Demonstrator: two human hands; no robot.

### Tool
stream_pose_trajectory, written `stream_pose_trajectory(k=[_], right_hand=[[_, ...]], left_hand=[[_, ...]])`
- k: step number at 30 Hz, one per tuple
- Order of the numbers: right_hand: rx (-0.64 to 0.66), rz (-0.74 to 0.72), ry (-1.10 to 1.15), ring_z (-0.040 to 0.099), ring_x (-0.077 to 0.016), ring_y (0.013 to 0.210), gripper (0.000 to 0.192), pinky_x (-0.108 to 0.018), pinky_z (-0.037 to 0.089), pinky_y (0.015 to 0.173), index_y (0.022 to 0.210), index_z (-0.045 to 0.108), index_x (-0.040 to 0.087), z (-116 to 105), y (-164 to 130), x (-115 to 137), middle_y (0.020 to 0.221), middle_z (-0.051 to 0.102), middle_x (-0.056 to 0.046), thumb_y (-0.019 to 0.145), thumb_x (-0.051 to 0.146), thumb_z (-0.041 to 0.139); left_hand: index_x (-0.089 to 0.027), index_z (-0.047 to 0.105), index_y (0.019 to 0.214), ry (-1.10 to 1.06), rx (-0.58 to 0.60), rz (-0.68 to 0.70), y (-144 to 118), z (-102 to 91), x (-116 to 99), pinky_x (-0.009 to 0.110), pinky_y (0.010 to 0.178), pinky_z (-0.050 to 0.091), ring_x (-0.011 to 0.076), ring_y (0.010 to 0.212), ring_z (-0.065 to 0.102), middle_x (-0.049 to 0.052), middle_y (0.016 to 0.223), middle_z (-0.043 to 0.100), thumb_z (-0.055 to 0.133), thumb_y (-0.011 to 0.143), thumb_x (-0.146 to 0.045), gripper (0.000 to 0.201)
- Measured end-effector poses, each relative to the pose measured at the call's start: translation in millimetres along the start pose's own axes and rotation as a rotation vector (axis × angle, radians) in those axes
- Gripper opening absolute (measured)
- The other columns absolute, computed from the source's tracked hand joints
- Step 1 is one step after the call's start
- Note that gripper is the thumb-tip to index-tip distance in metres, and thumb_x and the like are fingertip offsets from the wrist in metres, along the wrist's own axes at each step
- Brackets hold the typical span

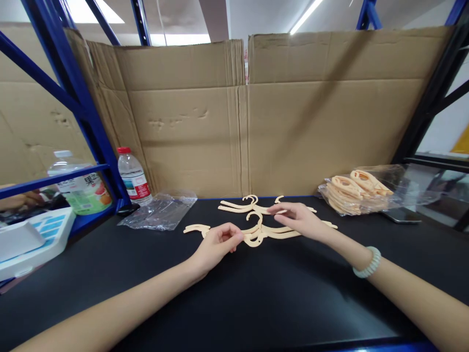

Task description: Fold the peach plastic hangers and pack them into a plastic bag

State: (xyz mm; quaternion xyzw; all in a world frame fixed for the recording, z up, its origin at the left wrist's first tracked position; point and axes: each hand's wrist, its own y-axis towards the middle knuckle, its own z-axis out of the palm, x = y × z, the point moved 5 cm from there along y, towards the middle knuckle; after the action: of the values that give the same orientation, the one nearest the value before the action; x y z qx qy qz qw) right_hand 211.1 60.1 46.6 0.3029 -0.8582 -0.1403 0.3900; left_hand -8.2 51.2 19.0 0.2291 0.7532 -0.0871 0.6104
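Left hand (216,243) is curled, fingertips pinched on the near hanger (256,236), a flat cream cut-out lying on the black table (256,303), and the grip looks light, right at the piece's left arm. Right hand (298,218) lies flatter, fingers stretched out and pressing down on the hangers just beyond, thumb tucked under; it is resting on them rather than clasping, with a pale bead bracelet (367,263) on that wrist. The loose hangers sit mid-table between the two hands, overlapping, their hooks pointing to the far side, and a further pair (240,204) lies just behind, close to the cardboard wall (234,122). Here is the risk as I read it: the pieces are thin and interlocked at the hooks, so a pull from the left could drag its neighbours along or bend a slim arm. The smooth tabletop gives little to stop them sliding, too. Out to the far right a clear bag of more hangers (353,193) sits open, well apart from the hands. To the left an empty plastic wrapper (159,211) lies crumpled, near enough that a sweep of the forearm could catch it, then a water bottle (134,177) with a red cap stands by the blue rack post (78,98). A larger bottle (81,183) sits beyond that.
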Motion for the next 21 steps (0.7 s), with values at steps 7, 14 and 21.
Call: stream_pose_trajectory(k=[7, 14, 21], right_hand=[[0.091, 0.003, -0.546, 0.055, -0.0265, 0.105, 0.037, -0.044, 0.045, 0.093, 0.118, 0.059, 0.018, -7.2, -1.0, -59.1, 0.110, 0.061, -0.013, 0.084, 0.011, 0.050], [0.100, 0.069, -0.544, 0.055, -0.0225, 0.084, 0.013, -0.037, 0.046, 0.078, 0.083, 0.064, 0.017, -0.9, 0.9, -55.0, 0.085, 0.058, -0.007, 0.081, 0.011, 0.052], [0.004, 0.074, -0.495, 0.055, -0.0174, 0.067, 0.006, -0.029, 0.043, 0.063, 0.079, 0.055, 0.017, -8.8, 0.3, -47.0, 0.078, 0.059, -0.004, 0.082, 0.015, 0.050]], left_hand=[[-0.016, 0.052, 0.073, -0.139, -0.053, -0.018, 0.8, -3.0, 6.2, 0.023, 0.056, 0.030, 0.0091, 0.053, 0.040, -0.005, 0.054, 0.048, 0.060, 0.081, -0.045, 0.031], [-0.015, 0.054, 0.074, -0.482, -0.093, -0.082, -2.1, -3.7, 10.1, 0.021, 0.060, 0.034, 0.0075, 0.058, 0.043, -0.004, 0.058, 0.050, 0.079, 0.067, -0.033, 0.031], [-0.012, 0.063, 0.075, -0.506, -0.100, -0.069, -1.7, -5.5, 11.3, 0.023, 0.065, 0.040, 0.0083, 0.061, 0.045, -0.001, 0.064, 0.052, 0.074, 0.071, -0.044, 0.034]])
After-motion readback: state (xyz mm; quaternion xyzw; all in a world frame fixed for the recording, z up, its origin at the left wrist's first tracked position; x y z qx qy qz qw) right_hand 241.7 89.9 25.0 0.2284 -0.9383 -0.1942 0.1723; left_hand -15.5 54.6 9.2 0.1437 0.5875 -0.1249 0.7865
